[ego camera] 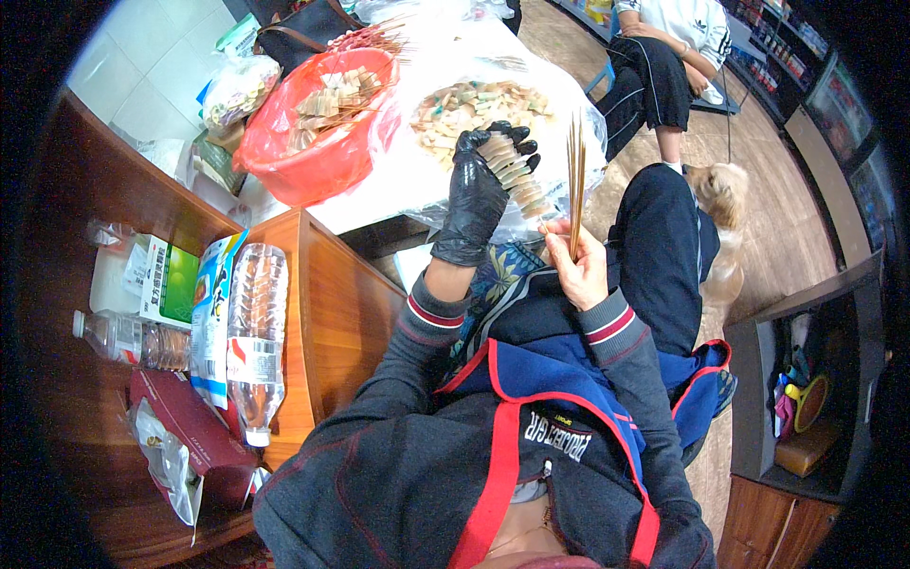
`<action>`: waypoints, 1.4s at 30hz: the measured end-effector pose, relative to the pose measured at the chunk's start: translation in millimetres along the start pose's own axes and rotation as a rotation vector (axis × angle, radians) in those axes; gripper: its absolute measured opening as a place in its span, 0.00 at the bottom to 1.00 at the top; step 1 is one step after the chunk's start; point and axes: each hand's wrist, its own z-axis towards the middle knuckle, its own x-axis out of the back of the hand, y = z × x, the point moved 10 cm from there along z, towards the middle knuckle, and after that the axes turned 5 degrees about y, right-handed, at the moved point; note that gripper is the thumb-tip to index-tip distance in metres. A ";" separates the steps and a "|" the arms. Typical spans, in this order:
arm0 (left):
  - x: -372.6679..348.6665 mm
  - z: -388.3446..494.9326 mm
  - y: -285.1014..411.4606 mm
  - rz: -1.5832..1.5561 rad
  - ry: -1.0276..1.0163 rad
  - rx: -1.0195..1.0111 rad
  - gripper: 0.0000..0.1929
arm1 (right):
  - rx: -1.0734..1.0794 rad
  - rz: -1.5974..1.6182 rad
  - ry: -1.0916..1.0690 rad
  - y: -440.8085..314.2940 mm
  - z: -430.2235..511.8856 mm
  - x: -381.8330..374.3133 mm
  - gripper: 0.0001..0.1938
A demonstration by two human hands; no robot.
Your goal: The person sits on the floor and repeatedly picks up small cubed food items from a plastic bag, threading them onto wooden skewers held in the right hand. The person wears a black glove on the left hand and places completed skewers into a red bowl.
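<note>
My left hand [478, 199], in a black disposable glove, is closed around a skewer of pale sliced food [517, 178], the slices packed side by side. My bare right hand [579, 267] pinches the lower end of that skewer and also holds a bundle of thin bamboo skewers [576, 188] pointing away from me. Beyond my gloved hand, a heap of loose pale slices [483, 110], some greenish, lies on clear plastic on the white table. Left of the heap, a red plastic basin [306, 171] lined with a red bag contains filled skewers [334, 107].
A wooden cabinet [306, 299] at left holds plastic bottles [257, 341], boxes and packets. Behind the basin are a dark bag [302, 32] and reddish skewers [366, 39]. A seated person [654, 64] and a light-coated dog [721, 206] are at right, near shelves.
</note>
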 end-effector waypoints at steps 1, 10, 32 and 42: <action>-0.8 -0.6 -2.0 -0.030 -0.006 0.020 0.22 | 0.010 -0.009 0.001 -0.8 0.1 0.1 0.07; -10.8 -7.8 17.3 0.065 -0.055 -0.167 0.21 | -0.003 -0.009 -0.010 -2.1 1.4 -0.9 0.06; 59.4 -29.2 48.0 0.202 0.026 -0.309 0.19 | -0.117 -0.055 -0.115 -48.0 48.2 -34.2 0.08; 99.7 -34.3 58.1 0.229 0.234 -0.265 0.17 | 0.162 -0.364 -0.512 -93.5 183.0 -227.9 0.13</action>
